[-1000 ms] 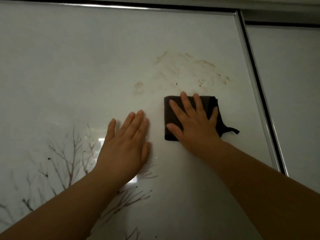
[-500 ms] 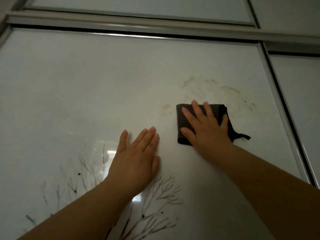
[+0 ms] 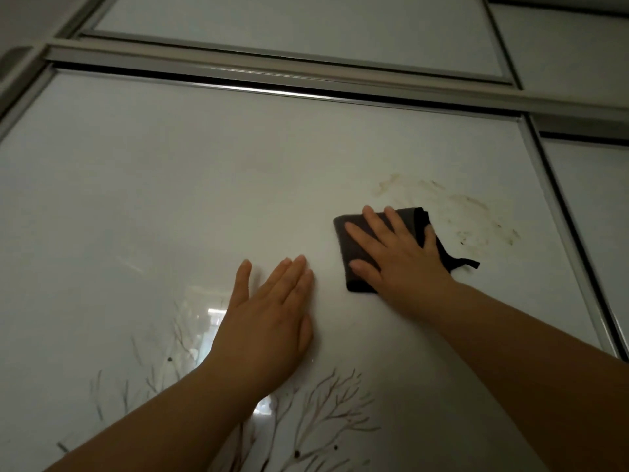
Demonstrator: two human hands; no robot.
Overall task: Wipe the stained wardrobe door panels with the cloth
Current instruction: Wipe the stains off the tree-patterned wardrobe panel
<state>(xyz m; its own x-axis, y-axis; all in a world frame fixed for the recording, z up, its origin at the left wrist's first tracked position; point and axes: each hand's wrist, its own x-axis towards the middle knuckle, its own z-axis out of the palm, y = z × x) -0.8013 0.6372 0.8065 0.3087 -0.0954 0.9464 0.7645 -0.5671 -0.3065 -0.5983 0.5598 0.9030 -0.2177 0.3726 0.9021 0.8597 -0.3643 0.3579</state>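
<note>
A glossy white wardrobe door panel (image 3: 170,199) fills the view, with brown branch drawings low down. My right hand (image 3: 398,253) lies flat on a folded dark cloth (image 3: 352,247) and presses it against the panel. A thin loop of the cloth sticks out to the right. Brown smeared stains (image 3: 476,212) spread above and to the right of the cloth. My left hand (image 3: 269,321) rests flat on the panel, fingers together, just left of and below the cloth, holding nothing.
An aluminium frame rail (image 3: 306,80) runs across the top of the panel, with more white panels above it. A vertical metal frame (image 3: 565,233) bounds the panel on the right, and another door panel (image 3: 599,199) lies beyond it.
The view has tilted upward, showing the top rail and upper panels. The cloth has slid left over the small stain spot, which no longer shows. My left hand has stayed flat on the panel.
</note>
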